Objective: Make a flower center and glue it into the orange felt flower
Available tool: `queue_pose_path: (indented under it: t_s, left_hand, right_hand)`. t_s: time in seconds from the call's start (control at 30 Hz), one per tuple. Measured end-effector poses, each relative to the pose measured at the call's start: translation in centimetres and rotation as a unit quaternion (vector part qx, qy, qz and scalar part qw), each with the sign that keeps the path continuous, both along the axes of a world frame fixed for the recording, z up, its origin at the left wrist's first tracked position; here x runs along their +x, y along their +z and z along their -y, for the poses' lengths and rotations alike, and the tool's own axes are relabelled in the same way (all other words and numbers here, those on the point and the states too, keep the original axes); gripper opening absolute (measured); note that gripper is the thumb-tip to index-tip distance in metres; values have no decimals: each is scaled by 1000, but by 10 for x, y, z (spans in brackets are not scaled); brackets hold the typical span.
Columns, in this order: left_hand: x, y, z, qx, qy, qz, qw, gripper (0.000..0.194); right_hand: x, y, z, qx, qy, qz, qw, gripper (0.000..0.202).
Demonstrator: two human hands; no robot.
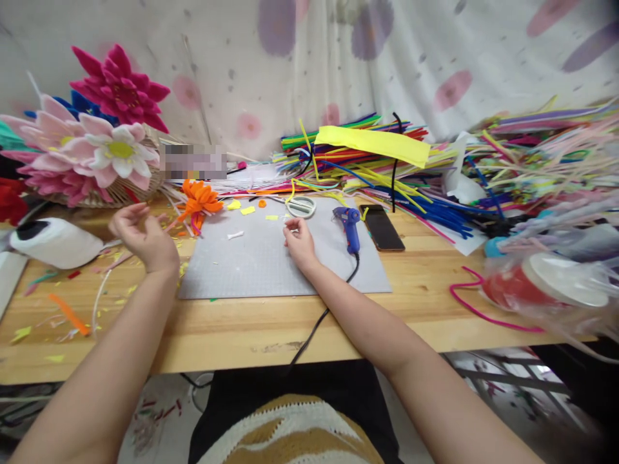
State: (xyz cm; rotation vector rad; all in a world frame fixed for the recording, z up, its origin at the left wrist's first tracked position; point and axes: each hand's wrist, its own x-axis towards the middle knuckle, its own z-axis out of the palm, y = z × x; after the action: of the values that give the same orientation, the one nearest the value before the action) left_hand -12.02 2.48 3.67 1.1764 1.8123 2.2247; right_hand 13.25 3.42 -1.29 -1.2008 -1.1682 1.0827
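Grey mat (251,278) sits mid-frame on the bench (420,283), likely as a protected work surface. My right hand (300,246) is over it, just below the scissors (312,212); fingers bent in close together, can't tell if they grip anything. My left hand (149,241) is off the mat's left edge, fingers loosely curled, contents unclear. Orange flower (200,198) lies at the mat's upper left corner, near that hand. Small white piece (236,235) lies on the mat between my hands, easy reach for either. Blue glue gun (351,231) lies on the mat's right side, cord (310,335) trailing under my right forearm: handy, but it could snag. Phone (385,231) lies just right of it, probably parked out of the way.
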Motion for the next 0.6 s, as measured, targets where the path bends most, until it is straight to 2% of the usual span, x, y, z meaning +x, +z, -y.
queue_pose_path:
  t_s: [0.1, 0.17, 0.23, 0.33, 0.4, 0.47, 0.53, 0.6]
  left_hand:
    - [42, 3, -12, 16, -88, 69, 994, 24]
    - [63, -6, -16, -26, -137, 75, 987, 25]
    - [73, -20, -15, -75, -140, 4, 987, 26]
    - [67, -38, -11, -168, -147, -203, 953, 30]
    - [55, -42, -9, -201, -123, -283, 930, 33]
    - [43, -41, -7, -203, -76, -308, 927, 37]
    - [36, -37, -6, -192, -39, -295, 935, 39]
    - [35, -33, -5, -189, -44, -281, 940, 39]
  right_hand:
    - [-1, -3, -1, -1, 16, 42, 999, 12]
    - [-4, -5, -5, -3, 35, 72, 997, 11]
    - [-8, -5, -9, -6, 67, 106, 992, 10]
    - [-17, -2, -15, 5, 113, 167, 979, 10]
    - [-26, 3, -19, 28, 124, 203, 971, 11]
    - [-36, 7, -23, 51, 136, 226, 963, 15]
    - [-46, 8, -26, 72, 152, 247, 954, 21]
    - [-53, 7, -28, 98, 160, 274, 943, 26]
